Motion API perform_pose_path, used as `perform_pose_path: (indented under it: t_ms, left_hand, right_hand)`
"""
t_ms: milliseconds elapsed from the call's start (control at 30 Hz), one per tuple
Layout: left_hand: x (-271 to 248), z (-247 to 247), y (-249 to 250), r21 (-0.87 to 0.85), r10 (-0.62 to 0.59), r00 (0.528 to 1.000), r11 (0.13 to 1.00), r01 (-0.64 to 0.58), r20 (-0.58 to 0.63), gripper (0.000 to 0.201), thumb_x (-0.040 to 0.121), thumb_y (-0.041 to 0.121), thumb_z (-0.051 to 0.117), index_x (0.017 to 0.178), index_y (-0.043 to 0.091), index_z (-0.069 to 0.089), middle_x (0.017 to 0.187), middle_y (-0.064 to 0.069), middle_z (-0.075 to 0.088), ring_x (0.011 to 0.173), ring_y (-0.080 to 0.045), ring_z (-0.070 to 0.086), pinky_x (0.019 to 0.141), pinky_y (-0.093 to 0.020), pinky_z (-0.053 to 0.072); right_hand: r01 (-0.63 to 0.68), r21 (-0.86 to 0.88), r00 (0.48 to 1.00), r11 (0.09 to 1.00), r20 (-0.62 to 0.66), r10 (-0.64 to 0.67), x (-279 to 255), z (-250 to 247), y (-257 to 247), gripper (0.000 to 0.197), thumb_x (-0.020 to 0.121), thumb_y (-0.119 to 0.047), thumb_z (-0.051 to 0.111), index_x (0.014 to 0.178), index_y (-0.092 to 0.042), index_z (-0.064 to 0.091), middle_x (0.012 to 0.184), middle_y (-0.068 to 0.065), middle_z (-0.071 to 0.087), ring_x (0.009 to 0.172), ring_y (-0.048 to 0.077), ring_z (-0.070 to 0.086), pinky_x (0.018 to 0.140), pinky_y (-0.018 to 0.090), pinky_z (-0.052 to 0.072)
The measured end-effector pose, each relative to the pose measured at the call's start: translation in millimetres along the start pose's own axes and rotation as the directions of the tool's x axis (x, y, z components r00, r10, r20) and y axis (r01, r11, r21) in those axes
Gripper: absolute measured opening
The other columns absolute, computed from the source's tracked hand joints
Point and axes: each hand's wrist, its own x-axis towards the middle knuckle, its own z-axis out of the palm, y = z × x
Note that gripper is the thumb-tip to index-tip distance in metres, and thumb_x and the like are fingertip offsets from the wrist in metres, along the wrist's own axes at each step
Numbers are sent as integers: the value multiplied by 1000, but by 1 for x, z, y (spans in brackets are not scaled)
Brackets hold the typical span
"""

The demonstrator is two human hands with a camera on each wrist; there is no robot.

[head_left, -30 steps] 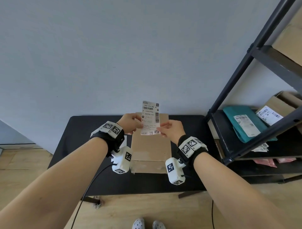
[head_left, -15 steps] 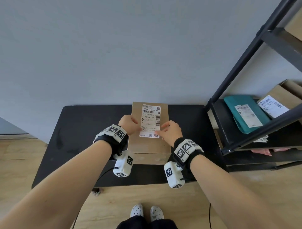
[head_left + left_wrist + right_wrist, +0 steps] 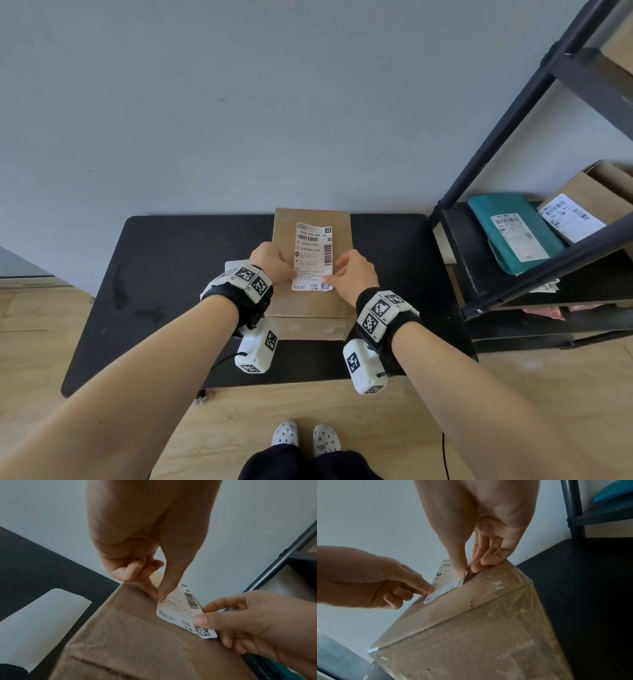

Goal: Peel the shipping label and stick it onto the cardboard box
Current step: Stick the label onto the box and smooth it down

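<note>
The shipping label (image 3: 313,257) lies over the top face of the cardboard box (image 3: 310,301), its near end toward the person; the wrist views show that near end lifted a little off the cardboard. Its print includes a line reading "190A A161-BB 28", a barcode below that, a second upright barcode along the right edge, Chinese text lines, and a QR code at the near right corner. The left hand (image 3: 272,262) pinches the label's left edge between thumb and forefinger (image 3: 152,591), the other fingers curled in. The right hand (image 3: 354,275) pinches the right edge near the QR code, thumb on top and fingers (image 3: 481,562) tucked beneath. The box stands on the black bench (image 3: 171,274), against the pale wall (image 3: 239,102). A white backing sheet (image 3: 41,626) lies flat on the bench just left of the box. To the right, a black metal shelf rack (image 3: 507,144) holds a teal mailer bag (image 3: 510,233) and another cardboard box (image 3: 582,192), each bearing a printed label too small to read.
</note>
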Motion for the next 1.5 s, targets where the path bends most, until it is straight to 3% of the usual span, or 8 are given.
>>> perform_pose_path:
  t_ms: [200,533,666,766,866,1100,1333,1499]
  left_hand:
    - [-2,1,2,43,1,1000,999,-1,-12,39,78,7,72,57,15,40,62,3,43,61,-15,46,47,-20,33]
    - [-10,5,2,81,18,997,997,-12,-71,32,79,8,69,61,16,43,75,-2,53,76,-22,53,60,-27,43]
    - [-19,1,-9,96,92,991,992,-83,-95,19,77,18,70,88,12,55,95,-3,58,84,-20,53,54,-19,30]
    - [-28,2,-15,97,168,974,983,-154,-154,21,85,14,58,104,11,65,115,-7,61,107,-24,57,74,-22,34]
    - [-36,4,-17,106,221,968,972,-210,-115,29,91,13,51,115,16,67,135,-1,56,123,-22,53,84,-18,28]
    - [-32,8,-24,143,174,984,975,-168,-32,39,90,17,58,129,22,58,155,5,33,134,-24,45,106,-30,39]
    - [-28,11,-22,77,164,983,984,-158,-79,52,80,28,72,129,21,57,155,-2,34,139,-21,38,111,-34,32]
    - [-23,17,-22,-96,54,998,994,-57,-33,92,77,25,76,150,16,21,151,-7,37,137,-23,40,110,-33,34]
  right_hand:
    - [1,-51,1000,999,13,0,-1,-1,-2,34,79,-19,74,104,-16,51,103,7,69,85,19,65,53,18,40]
    - [34,-199,999,979,-14,-37,-6,-4,0,32,81,-29,70,103,-15,51,93,0,60,81,17,58,74,32,53]
    - [269,-306,955,913,-40,-295,-17,-4,7,27,88,-29,60,109,-14,53,109,2,60,95,17,58,79,30,51]
    - [495,-407,867,768,172,-468,-28,5,10,48,95,-35,47,138,-14,41,147,4,42,134,22,41,110,36,36]
    - [631,-479,774,610,433,-461,-36,17,12,61,99,-43,32,150,-16,13,161,0,9,148,15,7,120,33,8]
    - [645,-540,764,541,468,-443,-39,9,41,62,100,-44,23,150,-16,2,161,-1,0,148,11,2,118,25,0]
    - [538,-539,843,648,352,-407,-34,-5,38,57,100,-41,23,149,-13,14,160,2,11,148,13,10,120,28,6]
    - [594,-561,803,577,450,-390,-30,-1,31,58,101,-41,21,150,-12,11,161,3,9,148,13,9,119,27,5]
